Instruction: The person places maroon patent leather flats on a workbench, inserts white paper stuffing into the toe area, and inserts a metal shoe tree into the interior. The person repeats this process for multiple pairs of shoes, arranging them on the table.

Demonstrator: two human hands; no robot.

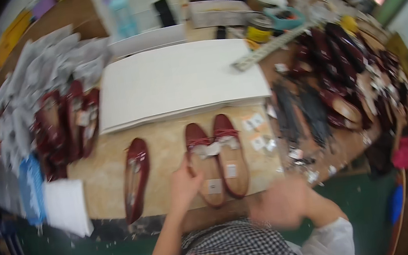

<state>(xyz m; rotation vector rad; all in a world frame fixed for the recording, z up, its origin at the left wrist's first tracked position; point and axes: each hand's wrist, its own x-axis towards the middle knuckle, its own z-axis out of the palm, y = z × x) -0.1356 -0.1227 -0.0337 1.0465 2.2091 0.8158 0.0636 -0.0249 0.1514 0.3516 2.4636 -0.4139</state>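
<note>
Two dark red flat shoes stand side by side with toes pointing away from me, paper stuffed inside and a small label on each insole. My left hand (186, 184) grips the outer side of the left shoe (196, 134) of this pair. The right shoe (223, 125) is beside it, untouched by my left hand. My right hand (283, 202) is a blur near the table's front edge, to the right of the pair; its fingers cannot be made out. Farther left, a third dark red flat shoe (138, 180) lies tilted on its side.
Behind the shoes lies a stack of white sheets (182, 81) with a ruler (268, 49) across its corner. Dark red shoes (67, 125) and grey wrapping (58, 59) crowd the left; more shoes (341, 109) heap up at right. Small labels (257, 142) lie near the pair.
</note>
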